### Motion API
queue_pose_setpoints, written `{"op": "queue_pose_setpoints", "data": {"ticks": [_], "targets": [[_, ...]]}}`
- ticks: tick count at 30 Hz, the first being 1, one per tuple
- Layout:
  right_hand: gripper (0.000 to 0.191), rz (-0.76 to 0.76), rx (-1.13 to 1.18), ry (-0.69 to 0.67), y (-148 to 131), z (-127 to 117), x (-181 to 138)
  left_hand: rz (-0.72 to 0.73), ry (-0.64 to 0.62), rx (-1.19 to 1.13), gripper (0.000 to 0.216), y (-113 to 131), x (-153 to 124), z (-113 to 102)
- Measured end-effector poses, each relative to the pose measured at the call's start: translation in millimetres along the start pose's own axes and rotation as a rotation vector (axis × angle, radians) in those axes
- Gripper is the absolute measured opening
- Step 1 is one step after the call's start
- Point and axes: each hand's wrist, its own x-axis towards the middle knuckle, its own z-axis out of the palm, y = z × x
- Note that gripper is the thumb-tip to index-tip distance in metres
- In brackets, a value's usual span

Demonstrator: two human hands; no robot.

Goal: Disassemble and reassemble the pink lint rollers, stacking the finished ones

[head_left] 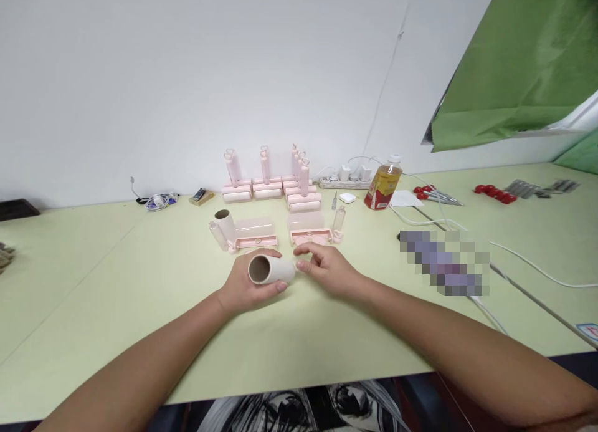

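My left hand [245,285] is wrapped round a white paper roll with a cardboard core [270,269], held just above the pale green table [140,307], its open end facing me. My right hand [327,268] is at the roll's right end, with thumb and fingertips pinched together against it. Just behind my hands lie two pink lint-roller frames with clear covers, one on the left [255,234] and one on the right [311,230]. A second roll [225,225] stands beside the left frame.
Several assembled pink lint rollers [268,186] stand at the back by the wall. A power strip [346,177], an amber bottle [383,186], red-handled tools [432,194], cables [527,264] and a blurred patch [443,264] lie to the right. A green sheet [514,70] hangs at upper right.
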Motion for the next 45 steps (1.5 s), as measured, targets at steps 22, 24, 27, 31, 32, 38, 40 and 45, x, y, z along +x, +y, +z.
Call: {"op": "queue_pose_setpoints", "data": {"ticks": [22, 24, 27, 31, 32, 38, 40, 45], "targets": [[0.020, -0.073, -0.613, -0.085, 7, -15, 8, 0.001, -0.268, -0.059, 0.030, -7, 6, 1], [0.018, -0.059, -0.626, -0.079, 7, -14, 7, 0.005, -0.285, -0.061, 0.029, -8, 6, 1], [0.020, -0.057, -0.662, -0.008, 5, -12, 5, -0.006, -0.311, -0.062, 0.029, -9, 5, 1], [0.023, -0.026, -0.674, -0.026, 2, -12, 3, 0.004, -0.347, -0.080, 0.032, -13, 5, 2], [0.023, -0.024, -0.667, -0.057, 2, -13, 3, 0.014, -0.362, -0.082, 0.033, -13, 5, 2], [0.021, -0.064, -0.559, -0.051, 2, -16, 2, 0.025, -0.405, -0.026, 0.037, -12, 5, 3], [0.015, -0.118, -0.465, 0.034, 1, -16, 3, 0.011, -0.408, -0.008, 0.038, -11, 6, 4], [0.007, -0.396, -0.111, 0.287, -11, -16, -4, -0.052, -0.377, 0.034, 0.042, -4, 8, 13]]}}
